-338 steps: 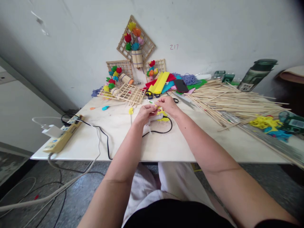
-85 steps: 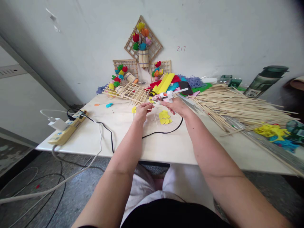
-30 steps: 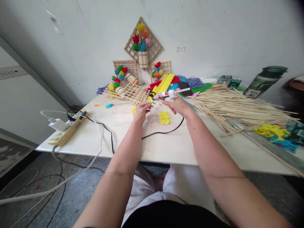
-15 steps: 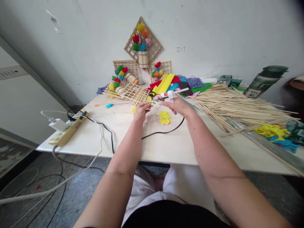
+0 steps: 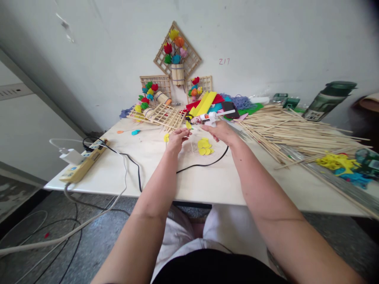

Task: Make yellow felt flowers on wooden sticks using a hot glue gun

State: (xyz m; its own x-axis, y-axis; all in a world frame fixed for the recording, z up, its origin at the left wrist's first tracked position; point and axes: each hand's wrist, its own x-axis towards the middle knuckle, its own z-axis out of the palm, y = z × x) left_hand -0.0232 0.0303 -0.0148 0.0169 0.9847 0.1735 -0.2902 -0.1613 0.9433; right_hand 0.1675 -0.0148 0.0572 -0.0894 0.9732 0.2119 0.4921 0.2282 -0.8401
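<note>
Near the middle of the table, my left hand (image 5: pixel 179 139) pinches a small yellow petal piece (image 5: pixel 188 125) that stands up above its fingertips. My right hand (image 5: pixel 217 131) is wrapped round a white glue gun (image 5: pixel 211 117), with a glue stick sticking out of its back to the right. The gun's nozzle end lies just behind and right of my left fingertips; its exact tip is hard to make out. Between and below the hands lies a pile of yellow petals (image 5: pixel 205 146). Another yellow piece (image 5: pixel 166 137) is at the left of my left hand.
Lattice frames with felt flowers (image 5: pixel 177 51) stand at the back. Coloured sheets (image 5: pixel 207 103) and many wooden sticks (image 5: pixel 284 130) lie behind and right, near a dark bottle (image 5: pixel 330 100). A power strip (image 5: pixel 84 161) sits left; a black cable (image 5: pixel 204 165) crosses the table.
The yellow petal at my left fingertips has shifted slightly right and down relative to the table things. My right hand still grips the glue gun, and the whole view has moved a little.
</note>
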